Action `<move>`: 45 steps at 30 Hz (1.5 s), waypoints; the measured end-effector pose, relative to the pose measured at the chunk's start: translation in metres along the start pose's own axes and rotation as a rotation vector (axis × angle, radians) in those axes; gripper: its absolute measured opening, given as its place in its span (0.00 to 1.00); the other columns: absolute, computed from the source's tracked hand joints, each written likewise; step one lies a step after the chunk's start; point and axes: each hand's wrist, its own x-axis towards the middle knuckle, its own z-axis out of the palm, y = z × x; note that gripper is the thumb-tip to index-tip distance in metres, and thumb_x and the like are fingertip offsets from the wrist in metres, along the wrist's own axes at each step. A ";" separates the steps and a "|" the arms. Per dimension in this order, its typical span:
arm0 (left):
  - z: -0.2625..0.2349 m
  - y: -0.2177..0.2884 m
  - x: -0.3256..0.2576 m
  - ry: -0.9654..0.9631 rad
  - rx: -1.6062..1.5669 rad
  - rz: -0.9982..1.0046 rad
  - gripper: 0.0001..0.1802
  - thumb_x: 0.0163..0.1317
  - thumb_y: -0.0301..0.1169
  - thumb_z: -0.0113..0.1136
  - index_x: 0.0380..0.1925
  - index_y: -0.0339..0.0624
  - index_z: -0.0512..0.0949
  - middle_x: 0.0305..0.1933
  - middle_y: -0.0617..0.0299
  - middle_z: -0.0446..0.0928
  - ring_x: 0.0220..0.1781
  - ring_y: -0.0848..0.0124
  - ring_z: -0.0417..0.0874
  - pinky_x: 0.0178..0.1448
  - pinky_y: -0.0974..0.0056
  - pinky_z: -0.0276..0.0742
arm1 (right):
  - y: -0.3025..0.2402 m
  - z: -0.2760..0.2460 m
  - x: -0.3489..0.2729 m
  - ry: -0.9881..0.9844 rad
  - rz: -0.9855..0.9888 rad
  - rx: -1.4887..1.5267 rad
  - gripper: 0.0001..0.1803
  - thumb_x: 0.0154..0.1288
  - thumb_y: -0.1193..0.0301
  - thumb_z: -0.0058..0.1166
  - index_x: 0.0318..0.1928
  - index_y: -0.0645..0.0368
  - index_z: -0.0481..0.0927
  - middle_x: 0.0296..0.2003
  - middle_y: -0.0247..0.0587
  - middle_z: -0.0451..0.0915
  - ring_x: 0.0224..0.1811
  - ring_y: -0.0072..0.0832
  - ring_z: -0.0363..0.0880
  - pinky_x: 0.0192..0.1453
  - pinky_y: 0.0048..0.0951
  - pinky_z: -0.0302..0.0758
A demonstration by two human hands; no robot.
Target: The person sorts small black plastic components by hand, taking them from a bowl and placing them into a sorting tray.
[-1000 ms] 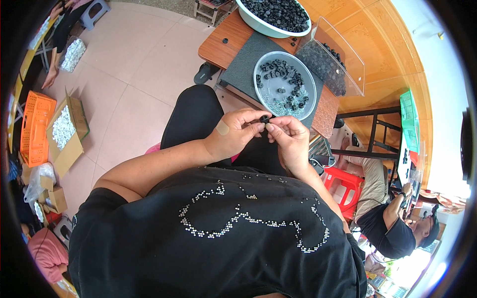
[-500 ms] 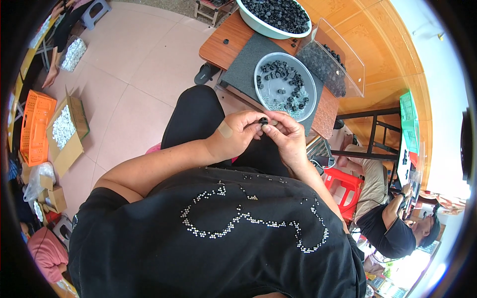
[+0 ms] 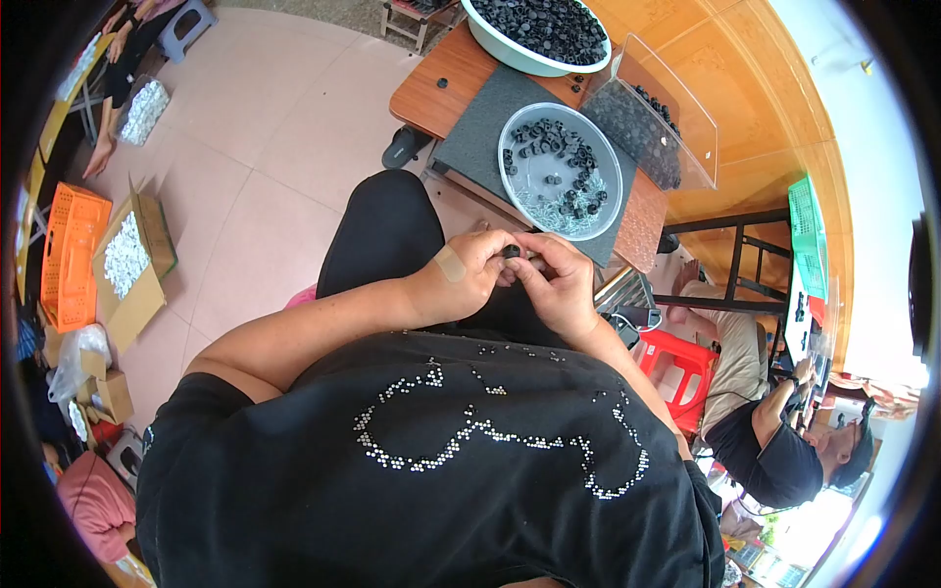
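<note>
Between my two hands, above my lap, is a small round black plastic part (image 3: 511, 252). My left hand (image 3: 461, 269), with a plaster on its back, pinches the part from the left. From the right, the thumb and fingers of my right hand (image 3: 559, 282) close on the same part. Fingers cover most of it. Just beyond my hands stands a round translucent basin (image 3: 534, 178) holding loose black parts (image 3: 549, 139) and a heap of thin pale pieces (image 3: 561, 211).
A large pale bowl (image 3: 534, 65) heaped with black parts stands farther back on the wooden table (image 3: 431, 86), beside a clear box (image 3: 637, 127). On the left floor sit an orange crate (image 3: 76, 257) and a carton (image 3: 147, 274) of white pieces. Another person (image 3: 765, 441) sits at right.
Both hands have drawn slightly toward my body, and the black part has turned and sits lower between the fingers. The grip remains with both hands.
</note>
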 end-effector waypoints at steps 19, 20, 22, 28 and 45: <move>-0.004 -0.004 0.009 -0.066 -0.557 -0.391 0.19 0.61 0.21 0.43 0.53 0.32 0.67 0.51 0.54 0.72 0.52 0.70 0.75 0.55 0.67 0.73 | 0.010 -0.002 0.012 0.047 -0.350 -0.343 0.13 0.47 0.80 0.63 0.37 0.62 0.80 0.38 0.42 0.79 0.32 0.26 0.77 0.36 0.23 0.73; -0.004 -0.007 0.010 -0.071 -0.557 -0.393 0.19 0.61 0.21 0.43 0.53 0.32 0.67 0.51 0.54 0.72 0.52 0.70 0.75 0.55 0.67 0.73 | 0.012 -0.004 0.013 0.050 -0.347 -0.345 0.13 0.47 0.80 0.63 0.37 0.62 0.80 0.38 0.42 0.79 0.32 0.26 0.77 0.36 0.23 0.73; -0.004 -0.014 0.011 0.070 -0.623 -0.412 0.24 0.61 0.19 0.44 0.59 0.35 0.61 0.53 0.53 0.72 0.51 0.69 0.76 0.57 0.65 0.72 | 0.016 -0.011 0.017 0.005 0.028 -0.104 0.13 0.49 0.79 0.62 0.38 0.60 0.80 0.35 0.40 0.79 0.30 0.24 0.76 0.33 0.24 0.74; -0.022 -0.035 0.016 0.160 -0.534 -0.659 0.27 0.60 0.23 0.48 0.61 0.37 0.59 0.53 0.52 0.71 0.49 0.68 0.76 0.52 0.66 0.73 | 0.037 -0.125 0.124 0.660 0.134 0.176 0.13 0.56 0.72 0.60 0.42 0.65 0.77 0.31 0.34 0.78 0.31 0.20 0.74 0.33 0.22 0.72; -0.028 -0.047 0.022 0.130 -0.592 -0.681 0.14 0.64 0.27 0.49 0.50 0.39 0.72 0.42 0.59 0.77 0.41 0.72 0.78 0.46 0.68 0.75 | 0.085 -0.039 0.086 0.023 0.023 -0.451 0.08 0.48 0.78 0.57 0.33 0.63 0.79 0.28 0.50 0.78 0.35 0.42 0.79 0.39 0.35 0.76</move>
